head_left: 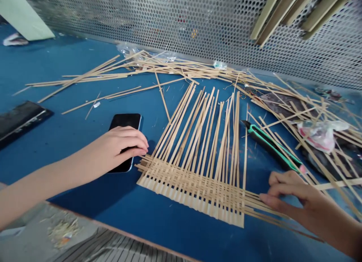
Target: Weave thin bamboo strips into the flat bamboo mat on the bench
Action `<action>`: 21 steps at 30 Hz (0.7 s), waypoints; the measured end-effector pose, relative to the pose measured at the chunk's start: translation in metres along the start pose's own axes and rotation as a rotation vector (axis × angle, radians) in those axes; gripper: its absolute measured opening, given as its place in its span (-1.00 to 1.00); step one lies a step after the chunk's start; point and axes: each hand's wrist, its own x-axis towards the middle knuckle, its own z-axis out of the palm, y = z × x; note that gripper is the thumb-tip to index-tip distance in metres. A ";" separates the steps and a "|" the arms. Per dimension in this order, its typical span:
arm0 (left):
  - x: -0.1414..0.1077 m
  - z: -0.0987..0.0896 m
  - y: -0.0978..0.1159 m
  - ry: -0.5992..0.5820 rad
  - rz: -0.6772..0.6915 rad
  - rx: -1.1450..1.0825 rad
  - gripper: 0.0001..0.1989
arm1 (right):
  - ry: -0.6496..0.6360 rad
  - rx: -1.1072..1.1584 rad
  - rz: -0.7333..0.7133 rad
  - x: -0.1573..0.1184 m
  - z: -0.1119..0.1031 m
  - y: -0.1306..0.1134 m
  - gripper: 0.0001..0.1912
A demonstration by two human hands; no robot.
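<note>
A partly woven mat of thin pale strips (195,182) lies on the blue table, its long upright strips fanning away towards the back. My left hand (128,141) rests over a black phone (124,122), thumb and fingertips pressed together beside the mat's left edge; whether a strip end is between them is hidden. On the right, my right hand (288,192) has thumb and forefinger closed on the ends of cross strips that stick out of the weave. Just beyond that hand lies a black and green utility knife (271,147).
Loose strips (181,67) are heaped along the back and right. A crumpled plastic bag (321,133) sits at the right, a black case (22,120) at the far left. Behind stands a perforated metal panel (198,24). The table's front edge (113,228) runs below the mat.
</note>
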 end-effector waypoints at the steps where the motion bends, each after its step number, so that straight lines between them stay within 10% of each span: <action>1: 0.002 0.000 0.000 -0.007 0.003 -0.002 -0.69 | -0.016 0.003 0.014 0.000 -0.001 -0.001 -0.48; 21: 0.026 -0.011 -0.003 -0.193 -0.080 -0.012 -0.70 | -0.112 -0.006 0.140 0.000 -0.002 -0.013 -0.40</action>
